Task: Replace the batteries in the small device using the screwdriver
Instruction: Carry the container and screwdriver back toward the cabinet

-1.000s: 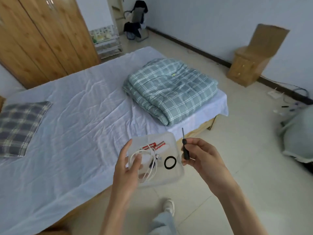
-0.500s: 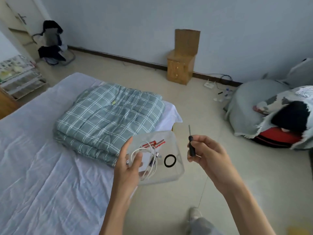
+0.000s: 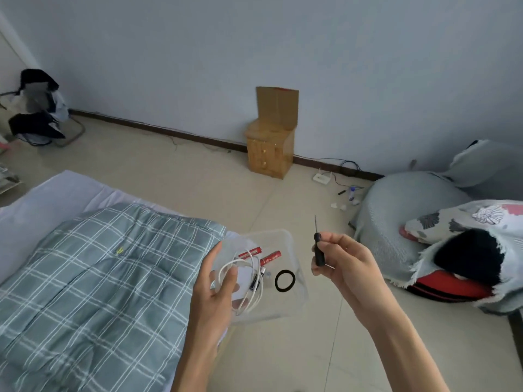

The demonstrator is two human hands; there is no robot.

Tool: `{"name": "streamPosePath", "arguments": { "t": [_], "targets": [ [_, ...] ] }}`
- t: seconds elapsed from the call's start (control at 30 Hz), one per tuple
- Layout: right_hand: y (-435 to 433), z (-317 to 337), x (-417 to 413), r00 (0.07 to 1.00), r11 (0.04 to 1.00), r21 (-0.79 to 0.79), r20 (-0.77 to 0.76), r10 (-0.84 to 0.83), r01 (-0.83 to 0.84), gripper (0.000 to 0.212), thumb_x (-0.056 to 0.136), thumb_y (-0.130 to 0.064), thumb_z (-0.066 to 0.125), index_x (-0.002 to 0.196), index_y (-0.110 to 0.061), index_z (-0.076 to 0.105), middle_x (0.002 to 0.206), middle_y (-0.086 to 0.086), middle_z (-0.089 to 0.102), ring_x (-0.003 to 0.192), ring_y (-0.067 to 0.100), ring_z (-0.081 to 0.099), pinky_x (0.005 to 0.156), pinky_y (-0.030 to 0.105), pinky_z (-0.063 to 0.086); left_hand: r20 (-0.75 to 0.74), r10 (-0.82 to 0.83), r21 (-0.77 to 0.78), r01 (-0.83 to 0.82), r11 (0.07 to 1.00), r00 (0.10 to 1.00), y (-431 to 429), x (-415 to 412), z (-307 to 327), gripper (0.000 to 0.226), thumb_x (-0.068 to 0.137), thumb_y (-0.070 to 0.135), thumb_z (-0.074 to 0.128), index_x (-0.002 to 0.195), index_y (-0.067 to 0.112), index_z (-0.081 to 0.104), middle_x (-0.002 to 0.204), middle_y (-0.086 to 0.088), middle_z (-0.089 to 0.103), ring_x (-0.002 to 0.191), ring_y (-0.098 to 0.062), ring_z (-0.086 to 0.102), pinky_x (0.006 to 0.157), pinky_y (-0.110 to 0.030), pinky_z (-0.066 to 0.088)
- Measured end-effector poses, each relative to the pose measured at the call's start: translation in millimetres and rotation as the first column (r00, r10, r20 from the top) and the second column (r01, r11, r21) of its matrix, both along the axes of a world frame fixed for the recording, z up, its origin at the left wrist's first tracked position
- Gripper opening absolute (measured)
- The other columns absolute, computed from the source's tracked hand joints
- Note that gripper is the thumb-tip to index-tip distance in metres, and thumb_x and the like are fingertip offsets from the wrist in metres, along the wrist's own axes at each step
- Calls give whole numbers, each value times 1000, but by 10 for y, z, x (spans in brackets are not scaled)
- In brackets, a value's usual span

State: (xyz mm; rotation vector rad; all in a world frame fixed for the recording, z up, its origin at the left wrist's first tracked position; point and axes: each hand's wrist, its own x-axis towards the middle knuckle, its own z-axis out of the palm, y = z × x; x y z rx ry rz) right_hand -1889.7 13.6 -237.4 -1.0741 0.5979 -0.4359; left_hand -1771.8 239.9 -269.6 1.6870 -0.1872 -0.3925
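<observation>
Right fingers (image 3: 329, 244) pinched round the black handle of a screwdriver (image 3: 319, 252), thin shaft pointing up, tip well clear of everything. Right hand (image 3: 343, 267) curled closed on that handle, held in the air just right of a clear tray (image 3: 294, 304), not touching it. Left fingers (image 3: 226, 281) loosely spread, thumb on the tray's near left rim, the rest under or behind it; gripping the tray by that edge. Left hand (image 3: 212, 292) carrying the tray above the bed's corner and the floor.

In the tray: two red batteries (image 3: 260, 255) lying side by side toward the far side, a coiled white cable (image 3: 252, 281) over the left half, a small dark part (image 3: 256, 281) half hidden under the cable and too blurred to identify, a black ring (image 3: 285, 280) lying flat to the right.

Beneath and left of the tray, a folded checked quilt (image 3: 93, 278) on the bed (image 3: 42, 199). Further off, a small wooden cabinet (image 3: 268, 154) against the wall, a grey beanbag (image 3: 402, 222) at right.
</observation>
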Motion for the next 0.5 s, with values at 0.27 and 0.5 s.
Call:
{"name": "streamPosePath", "arguments": {
  "t": [0.27,0.5],
  "targets": [
    [-1167,-97,866,1000,999,27,-17,-19,19,13,103,4,57,112,6,67,85,19,60,67,28,60,69,40,53,-15,-5,10,5,1000,1000,-1312,923,-29,48,102,41,69,138,69,55,148,-4,58,100,-17,81,90,-52,66],
    [-2350,-245,2064,998,998,14,-9,-54,54,13,102,4,59,111,6,67,84,18,61,67,31,60,70,42,52,8,-29,-7,29,1000,1000,-2483,2172,-148,48,105,38,67,140,67,54,146,2,58,93,-10,81,69,-30,65]
  ]
}}
